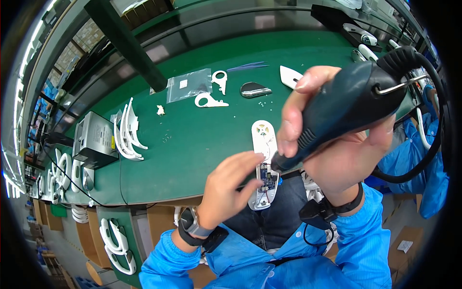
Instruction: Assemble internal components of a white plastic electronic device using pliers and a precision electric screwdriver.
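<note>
A long white plastic housing lies lengthwise at the near table edge, its lower end reaching over my lap. A blue circuit board with thin wires sits inside it. My left hand grips the housing from its left side, fingers and thumb reaching to either side of the board's left edge. In my right hand is a dark electric screwdriver, slanting down to the left, with a metal hook and a coiled cable at its top. The screwdriver's tip is close to the board; whether it touches a screw is hidden.
Beyond the housing are white ring-shaped parts, a clear plastic bag, a black-and-silver oval part, blue tweezers and tiny screws. Curved white covers and a metal box stand left. The cable loops right.
</note>
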`<state>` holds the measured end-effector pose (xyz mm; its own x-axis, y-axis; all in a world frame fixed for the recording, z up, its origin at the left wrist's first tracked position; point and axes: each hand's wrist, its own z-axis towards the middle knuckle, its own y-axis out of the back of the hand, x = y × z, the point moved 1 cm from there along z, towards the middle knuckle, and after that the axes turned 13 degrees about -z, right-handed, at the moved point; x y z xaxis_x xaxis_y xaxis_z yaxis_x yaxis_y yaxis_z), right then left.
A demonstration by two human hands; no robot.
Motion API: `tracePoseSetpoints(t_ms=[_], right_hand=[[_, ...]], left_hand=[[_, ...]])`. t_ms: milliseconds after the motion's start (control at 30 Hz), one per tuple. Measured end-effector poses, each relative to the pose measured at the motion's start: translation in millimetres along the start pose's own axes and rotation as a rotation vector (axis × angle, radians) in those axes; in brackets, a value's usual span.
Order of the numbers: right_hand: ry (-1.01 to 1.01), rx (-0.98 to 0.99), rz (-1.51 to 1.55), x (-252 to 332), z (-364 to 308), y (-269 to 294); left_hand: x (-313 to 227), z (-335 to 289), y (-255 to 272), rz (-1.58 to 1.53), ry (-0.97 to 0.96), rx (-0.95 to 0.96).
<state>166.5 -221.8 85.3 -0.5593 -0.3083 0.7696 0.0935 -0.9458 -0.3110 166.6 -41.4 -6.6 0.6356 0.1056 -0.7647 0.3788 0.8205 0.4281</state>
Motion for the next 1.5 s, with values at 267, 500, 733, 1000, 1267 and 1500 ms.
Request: tracePoseSetpoints(t_ms=[267, 500, 733, 1000, 1267, 1500], right_hand=[[-0.081, 0.024, -0.162, 5, -28, 6], [-0.071, 0.027, -0.207, -9, -48, -4], [-0.066, 0.065, -0.250, -14, -58, -10], [-0.096, 0.085, -0.267, -18, -61, -17], [-0.150, 0.144, -0.324, -17, -73, -25], [0.020, 0.240, -0.304, -18, -85, -34]], left_hand=[[17, -33, -1, 0.248, -0.178, 0.318], [26, -41, 3, 0.331, -0.221, 0.333], [33, -47, 2, 0.372, -0.241, 0.325], [33, -51, -3, 0.356, -0.227, 0.266], [35, -55, -5, 0.389, -0.245, 0.228], [38, -57, -9, 0.388, -0.264, 0.132]])
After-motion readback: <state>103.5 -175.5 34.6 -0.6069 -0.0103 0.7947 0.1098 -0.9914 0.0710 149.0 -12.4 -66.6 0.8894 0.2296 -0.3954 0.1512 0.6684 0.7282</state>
